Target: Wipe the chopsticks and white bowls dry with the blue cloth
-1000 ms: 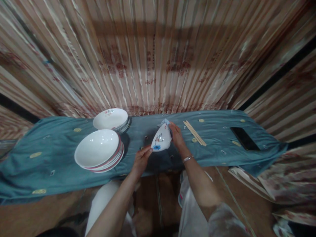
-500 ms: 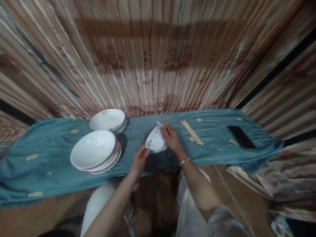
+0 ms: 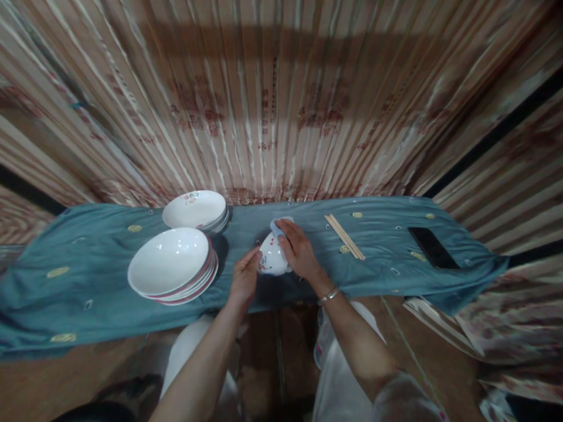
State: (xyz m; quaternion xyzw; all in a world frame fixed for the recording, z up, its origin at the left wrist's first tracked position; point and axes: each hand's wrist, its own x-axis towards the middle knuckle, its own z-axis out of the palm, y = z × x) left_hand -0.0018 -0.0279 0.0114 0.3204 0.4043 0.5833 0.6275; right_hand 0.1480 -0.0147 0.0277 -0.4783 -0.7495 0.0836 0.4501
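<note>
A small white bowl (image 3: 272,259) with a painted pattern is held tilted above the cloth, its outer side facing me. My left hand (image 3: 245,274) is closed on the bowl's left edge, thumb and fingers pinching it. My right hand (image 3: 300,249) lies over the bowl's upper right side, pressing a light blue cloth (image 3: 277,226) against it. Part of the cloth and the bowl's right side are hidden under the fingers. To the left stand a stack of wide white bowls (image 3: 169,264) with red rims and, behind it, a second stack of white dishes (image 3: 196,209) with flower prints.
A green-blue tablecloth (image 3: 101,269) covers the narrow table. Several wooden chopsticks (image 3: 345,237) lie right of my hands, and a black phone (image 3: 433,247) farther right. A patterned curtain (image 3: 281,117) hangs behind the table.
My right hand and the blue cloth have slid left over the bowl's upper edge. The bowl has turned slightly, and my left hand has shifted a little left. The view has tilted slightly.
</note>
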